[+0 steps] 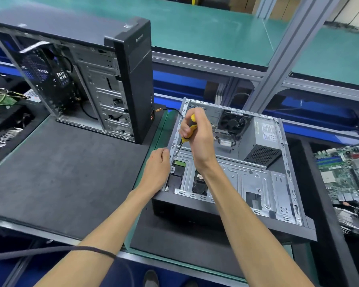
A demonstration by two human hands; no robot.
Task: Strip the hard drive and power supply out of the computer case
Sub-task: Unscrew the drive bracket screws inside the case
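Our forearms reach in from the tabletop's near edge. Our right hand (pixel 197 133) clenches a yellow-and-black screwdriver (pixel 188 129), its tip down on a screw at the left rim of the computer case (pixel 257 183). Our left hand (pixel 158 168) rests curled against that rim, gripping nothing we can see. Lying flat and open, the case runs toward the far edge, with a grey power supply (pixel 263 141) at its far right corner.
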